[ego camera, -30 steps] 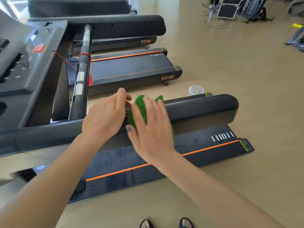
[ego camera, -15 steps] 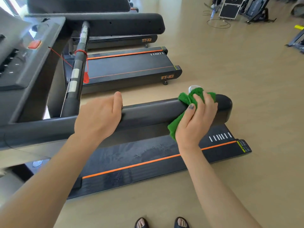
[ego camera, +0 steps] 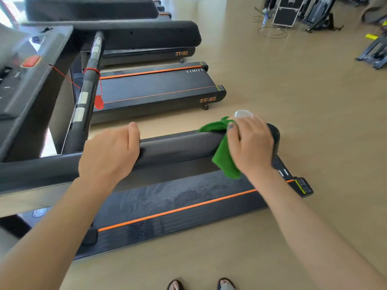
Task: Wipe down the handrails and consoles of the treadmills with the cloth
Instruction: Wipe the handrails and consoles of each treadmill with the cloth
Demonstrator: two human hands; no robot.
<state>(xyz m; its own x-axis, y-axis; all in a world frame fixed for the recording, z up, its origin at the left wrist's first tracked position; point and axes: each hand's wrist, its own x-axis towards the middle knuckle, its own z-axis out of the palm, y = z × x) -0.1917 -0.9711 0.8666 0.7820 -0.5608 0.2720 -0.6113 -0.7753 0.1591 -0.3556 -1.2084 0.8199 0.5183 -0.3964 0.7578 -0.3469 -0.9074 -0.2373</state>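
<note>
Black case [ego camera: 285, 12] — beige floor [ego camera: 293, 91]

A smooth tan vinyl floor [ego camera: 272, 91] is spreading across the room and catching soft daylight. A black hard-sided equipment case with metal edges [ego camera: 284, 14] is standing at the far side, a thin looped cable [ego camera: 272, 32] lying just before it, dark folded metal frames [ego camera: 372, 53] resting nearby.
</note>
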